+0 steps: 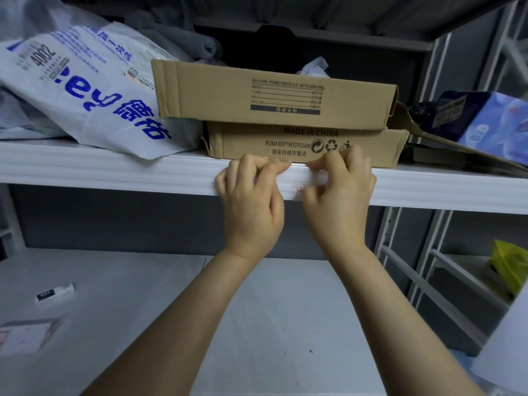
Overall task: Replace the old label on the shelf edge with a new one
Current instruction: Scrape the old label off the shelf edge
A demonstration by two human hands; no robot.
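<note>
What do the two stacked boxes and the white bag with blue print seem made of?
Upper box and lower box: brown cardboard, matte, likely corrugated; creased flaps, frayed corners. Bag: probably thin plastic film; faint sheen, soft crumpled folds.

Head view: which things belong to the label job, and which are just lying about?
Job: shelf edge; old label; left hand; right hand; small black-and-white label on the lower shelf, possibly the new one.

Lying about: cardboard boxes; white printed bag; blue package; yellow bag; flat packet.
</note>
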